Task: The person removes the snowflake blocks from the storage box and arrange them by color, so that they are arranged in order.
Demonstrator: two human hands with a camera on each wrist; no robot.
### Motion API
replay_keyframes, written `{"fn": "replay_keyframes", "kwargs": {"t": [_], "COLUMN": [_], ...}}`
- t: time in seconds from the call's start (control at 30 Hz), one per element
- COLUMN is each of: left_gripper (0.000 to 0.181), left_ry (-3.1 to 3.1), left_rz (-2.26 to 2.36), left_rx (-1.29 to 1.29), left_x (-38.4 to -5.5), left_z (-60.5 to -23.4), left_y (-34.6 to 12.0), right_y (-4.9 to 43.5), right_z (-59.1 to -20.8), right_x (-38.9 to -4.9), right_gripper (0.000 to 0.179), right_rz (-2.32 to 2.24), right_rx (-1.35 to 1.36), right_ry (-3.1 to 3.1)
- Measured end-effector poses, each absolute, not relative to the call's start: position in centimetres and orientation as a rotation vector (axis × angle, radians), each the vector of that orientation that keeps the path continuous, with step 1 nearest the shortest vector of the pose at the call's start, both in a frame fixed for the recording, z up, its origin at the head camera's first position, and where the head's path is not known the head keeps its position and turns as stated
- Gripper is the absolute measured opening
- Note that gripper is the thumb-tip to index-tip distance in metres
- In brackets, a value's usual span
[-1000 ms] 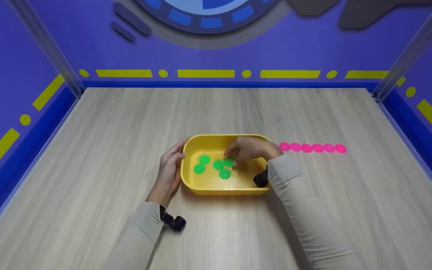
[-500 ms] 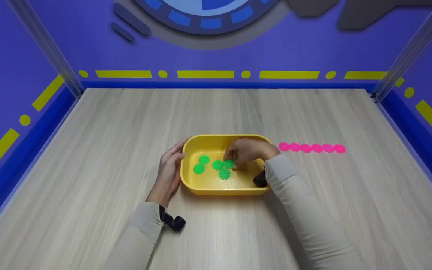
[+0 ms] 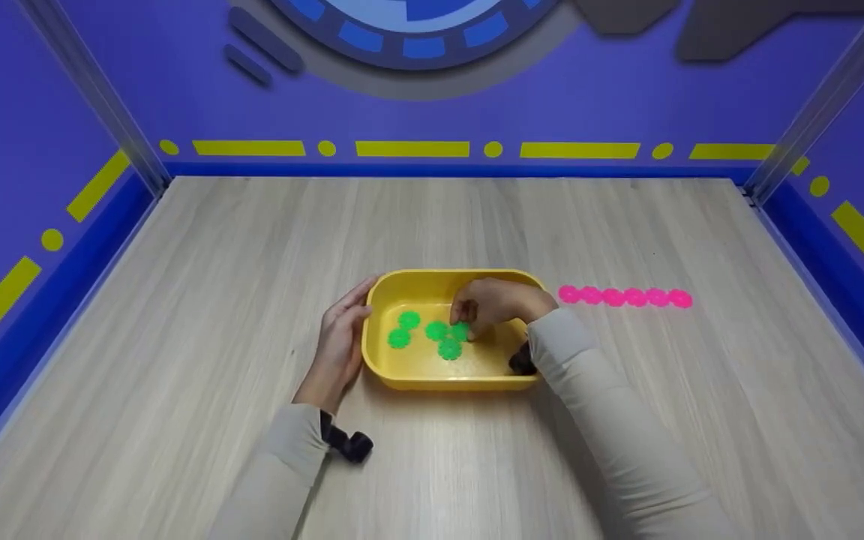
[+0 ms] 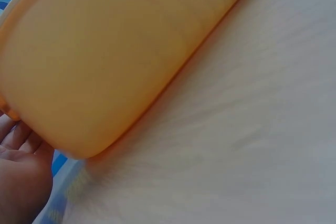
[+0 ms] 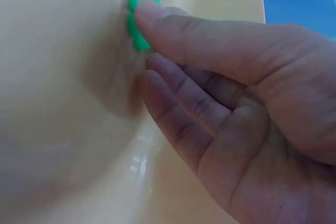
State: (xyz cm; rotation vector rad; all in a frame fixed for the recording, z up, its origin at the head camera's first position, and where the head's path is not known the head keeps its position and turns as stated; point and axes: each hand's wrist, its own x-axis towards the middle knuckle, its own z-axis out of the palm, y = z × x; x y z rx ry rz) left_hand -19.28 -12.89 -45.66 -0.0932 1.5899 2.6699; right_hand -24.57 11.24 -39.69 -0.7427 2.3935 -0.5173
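Observation:
A yellow plastic tub (image 3: 462, 383) sits on the table, and several green scalloped discs lie in it. My left hand (image 3: 338, 337) holds the tub's left end, thumb at the rim and fingers along the outside wall. Inside the tub, my right hand (image 3: 499, 304) pinches a green disc (image 3: 460, 331) with its thumb against it; in the right wrist view the thumb covers part of the green disc (image 5: 139, 36). Close by are a second disc (image 3: 436, 330) and a third disc (image 3: 449, 349). Two others, an upper disc (image 3: 409, 319) and a lower disc (image 3: 399, 338), touch farther left.
A straight row of joined pink discs (image 3: 613, 298) lies on the wooden table (image 3: 252, 247) right of the tub. Blue-purple panels (image 3: 432, 120) enclose the back and both sides. Each wrist wears a black camera, such as the left wrist camera (image 3: 357, 448).
The right hand's fingers have shifted slightly at the green disc, which now shows a little more. The left hand and the tub stay in place.

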Motion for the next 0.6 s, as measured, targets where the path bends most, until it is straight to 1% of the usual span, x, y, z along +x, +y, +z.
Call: {"fn": "replay_keyframes", "kwargs": {"t": [0.6], "left_gripper": [0.054], "left_ry": [1.589], "left_rz": [2.653], "left_rx": [-0.106], "left_x": [-19.1], "left_z": [-45.52], "left_y": [-12.88], "right_y": [10.95], "right_z": [-39.66], "right_x": [-24.47], "right_gripper": [0.025], "right_rz": [-0.503], "right_rx": [-0.704], "right_ry": [2.375]}}
